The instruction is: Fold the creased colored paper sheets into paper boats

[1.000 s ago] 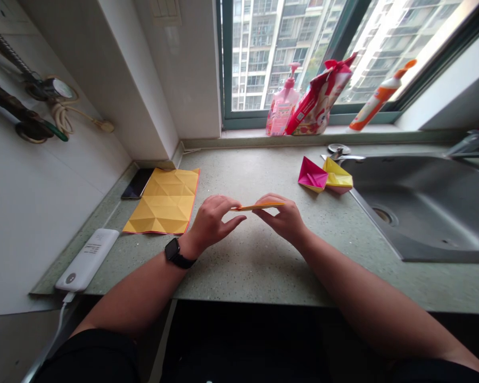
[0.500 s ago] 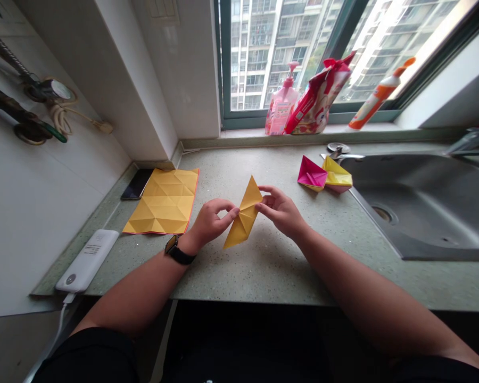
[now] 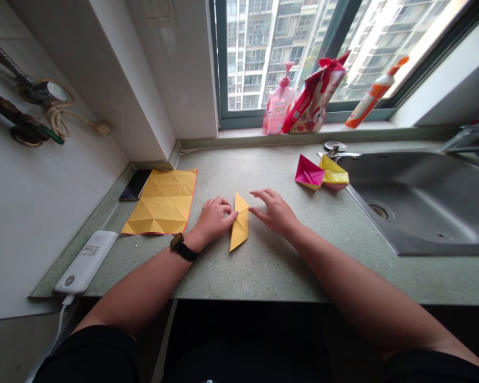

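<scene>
A narrow folded piece of yellow origami paper point(image 3: 240, 222) lies flat on the speckled green countertop point(image 3: 263, 276), its long point toward me. My left hand point(image 3: 214, 219) rests beside it, with the fingers loosely curled and the index fingertip at the paper's left edge. My right hand point(image 3: 273, 213) is flat and spread, just right of the paper, with its fingertips a little apart from it. Neither hand lifts the paper. A creased yellow sheet point(image 3: 159, 202) with a red edge lies further left.
A folded pink paper boat point(image 3: 308, 172) and a yellow one point(image 3: 333, 173) stand at the right, beside a steel sink point(image 3: 415, 202). A phone point(image 3: 134, 184) and a white power bank point(image 3: 85, 261) lie left. Bottles and a red bag point(image 3: 313, 98) stand on the windowsill.
The paper has gone from thin and edge-on, to held up and opened wider, to lying flat on the counter. Both hands have let it go and moved lower, onto the counter.
</scene>
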A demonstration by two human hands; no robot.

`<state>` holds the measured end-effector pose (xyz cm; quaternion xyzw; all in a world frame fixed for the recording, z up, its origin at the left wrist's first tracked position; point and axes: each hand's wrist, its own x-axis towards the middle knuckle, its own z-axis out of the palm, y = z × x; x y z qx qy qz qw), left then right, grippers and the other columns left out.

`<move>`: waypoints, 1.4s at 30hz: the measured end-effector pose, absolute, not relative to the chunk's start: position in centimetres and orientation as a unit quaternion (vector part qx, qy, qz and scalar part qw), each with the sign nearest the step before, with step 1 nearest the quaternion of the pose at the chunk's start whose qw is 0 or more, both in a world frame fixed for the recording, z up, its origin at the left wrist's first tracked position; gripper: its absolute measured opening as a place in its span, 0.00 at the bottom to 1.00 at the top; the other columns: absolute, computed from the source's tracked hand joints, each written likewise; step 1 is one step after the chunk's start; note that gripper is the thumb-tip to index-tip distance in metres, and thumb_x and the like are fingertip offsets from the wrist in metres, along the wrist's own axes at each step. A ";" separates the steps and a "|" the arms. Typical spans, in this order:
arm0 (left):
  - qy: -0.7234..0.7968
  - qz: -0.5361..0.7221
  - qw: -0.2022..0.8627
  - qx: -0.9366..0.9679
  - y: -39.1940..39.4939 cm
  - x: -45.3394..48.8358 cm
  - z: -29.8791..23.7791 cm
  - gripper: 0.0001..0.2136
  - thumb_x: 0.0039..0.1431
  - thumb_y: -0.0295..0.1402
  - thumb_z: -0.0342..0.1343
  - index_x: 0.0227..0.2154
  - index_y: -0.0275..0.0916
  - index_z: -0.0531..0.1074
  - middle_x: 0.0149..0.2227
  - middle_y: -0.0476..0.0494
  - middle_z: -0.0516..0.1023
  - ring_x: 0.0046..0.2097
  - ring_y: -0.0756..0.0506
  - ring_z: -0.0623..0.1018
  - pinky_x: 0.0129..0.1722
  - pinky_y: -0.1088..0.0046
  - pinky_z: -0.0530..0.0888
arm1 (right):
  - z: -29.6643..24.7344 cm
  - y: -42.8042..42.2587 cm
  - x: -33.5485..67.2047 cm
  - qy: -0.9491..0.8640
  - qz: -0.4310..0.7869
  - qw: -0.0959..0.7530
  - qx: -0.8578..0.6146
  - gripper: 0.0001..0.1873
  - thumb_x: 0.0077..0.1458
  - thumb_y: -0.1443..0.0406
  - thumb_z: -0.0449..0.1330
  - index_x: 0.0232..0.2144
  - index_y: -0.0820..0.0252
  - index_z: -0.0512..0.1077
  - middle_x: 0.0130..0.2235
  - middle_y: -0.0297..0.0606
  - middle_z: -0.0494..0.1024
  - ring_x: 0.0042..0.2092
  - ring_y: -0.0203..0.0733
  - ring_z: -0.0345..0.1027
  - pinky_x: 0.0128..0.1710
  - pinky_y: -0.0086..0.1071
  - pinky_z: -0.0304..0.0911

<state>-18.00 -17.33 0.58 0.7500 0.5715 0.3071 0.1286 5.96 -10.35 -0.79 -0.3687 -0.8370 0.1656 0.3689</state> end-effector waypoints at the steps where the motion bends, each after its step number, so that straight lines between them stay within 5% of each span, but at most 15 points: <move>1: 0.580 0.293 0.117 0.751 -17.4 -17.9 0.6 0.14 0.70 0.39 0.62 0.28 0.41 0.82 0.44 0.40 0.81 0.48 0.39 0.80 0.59 0.52 0.75 | -0.8 -10.4 6.0 -0.849 0.143 0.355 -0.365 0.20 0.62 0.60 0.71 0.56 0.50 0.80 0.52 0.46 0.83 0.54 0.57 0.78 0.56 0.56 0.74; 7: 0.621 0.227 0.049 0.749 -18.1 -17.3 1.2 0.12 0.71 0.35 0.59 0.32 0.41 0.82 0.53 0.38 0.80 0.56 0.36 0.78 0.62 0.51 0.73 | -0.2 -11.4 5.3 -0.887 0.063 0.239 -0.389 0.12 0.65 0.59 0.70 0.49 0.53 0.85 0.56 0.48 0.83 0.56 0.59 0.76 0.57 0.54 0.71; 13: 0.623 0.191 0.015 0.759 -18.2 -17.4 1.3 0.10 0.71 0.36 0.59 0.32 0.41 0.79 0.58 0.36 0.78 0.61 0.33 0.76 0.65 0.48 0.72 | -0.2 -11.4 4.8 -0.905 0.058 0.209 -0.365 0.13 0.66 0.60 0.70 0.52 0.53 0.85 0.59 0.45 0.85 0.59 0.57 0.77 0.60 0.51 0.69; 16: 0.612 0.195 0.004 0.767 -18.2 -17.6 1.0 0.06 0.72 0.37 0.60 0.43 0.41 0.79 0.63 0.34 0.76 0.65 0.33 0.74 0.68 0.47 0.71 | -0.4 -11.2 4.8 -0.915 0.056 0.195 -0.349 0.13 0.66 0.60 0.71 0.52 0.51 0.85 0.58 0.42 0.86 0.60 0.57 0.77 0.63 0.52 0.66; 20: 0.564 0.189 0.029 0.804 -17.9 -17.8 0.3 0.14 0.75 0.34 0.55 0.59 0.43 0.73 0.72 0.36 0.70 0.74 0.35 0.67 0.77 0.43 0.59 | -0.2 -11.3 4.8 -0.919 0.045 0.170 -0.353 0.11 0.67 0.60 0.70 0.50 0.49 0.86 0.57 0.40 0.87 0.62 0.57 0.76 0.67 0.55 0.62; 25: 0.533 0.153 0.087 0.828 -17.2 -17.9 0.1 0.14 0.78 0.32 0.48 0.59 0.44 0.74 0.70 0.39 0.74 0.74 0.39 0.69 0.78 0.42 0.56 | 0.6 -11.5 4.8 -0.926 0.036 0.122 -0.356 0.12 0.70 0.58 0.67 0.52 0.48 0.85 0.60 0.38 0.85 0.66 0.59 0.73 0.71 0.58 0.57; 31: 0.505 0.119 0.116 0.847 -17.5 -18.6 1.3 0.15 0.78 0.41 0.52 0.60 0.44 0.75 0.72 0.38 0.72 0.74 0.36 0.69 0.79 0.38 0.51 | 0.9 -11.5 5.3 -0.931 0.045 0.086 -0.351 0.20 0.69 0.52 0.66 0.59 0.47 0.81 0.66 0.39 0.81 0.70 0.63 0.68 0.74 0.67 0.52; 42: 0.521 0.044 0.168 0.836 -17.5 -19.5 2.2 0.38 0.68 0.61 0.60 0.74 0.49 0.65 0.80 0.39 0.58 0.81 0.31 0.55 0.78 0.35 0.33 | 1.4 -11.8 6.2 -0.939 0.083 0.054 -0.328 0.33 0.65 0.45 0.66 0.68 0.44 0.75 0.72 0.40 0.74 0.75 0.67 0.61 0.76 0.72 0.45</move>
